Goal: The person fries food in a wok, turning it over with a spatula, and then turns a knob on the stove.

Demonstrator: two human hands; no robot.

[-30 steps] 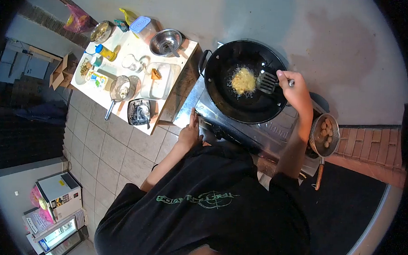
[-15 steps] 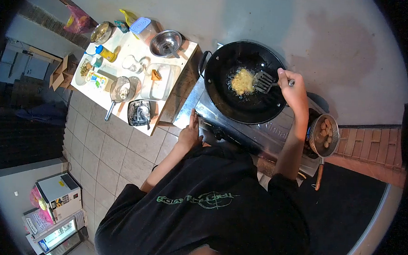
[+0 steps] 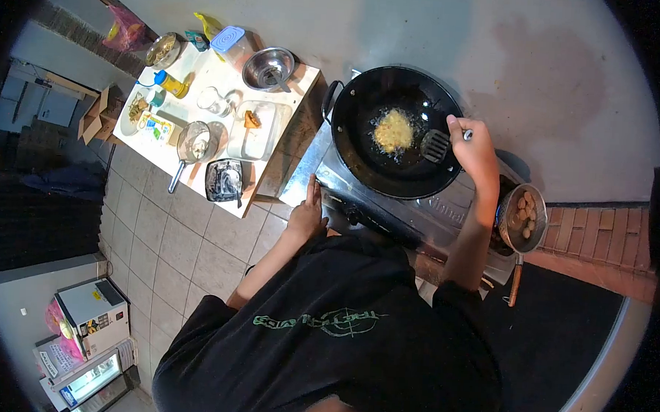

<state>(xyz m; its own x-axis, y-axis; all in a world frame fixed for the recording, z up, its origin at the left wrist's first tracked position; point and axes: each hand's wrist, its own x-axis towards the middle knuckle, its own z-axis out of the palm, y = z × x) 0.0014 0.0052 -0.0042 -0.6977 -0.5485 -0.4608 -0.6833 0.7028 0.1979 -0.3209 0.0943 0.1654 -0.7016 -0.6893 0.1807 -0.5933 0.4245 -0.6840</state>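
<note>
My right hand is closed round the handle of a slotted spatula, whose head is over the right side of a black wok. Pale yellow food bubbles in oil near the wok's middle, a little left of the spatula and apart from it. The wok sits on a steel gas stove. At the stove's left front edge rests my left hand, index finger stretched out, holding nothing.
A pan with several brown oval pieces stands on the right burner, its wooden handle sticking out frontward. On the left, a table bears a steel bowl, a clear container, a saucepan and a black dish.
The spatula head has moved right, away from the yellow food, and has turned. My left hand has hardly moved.
</note>
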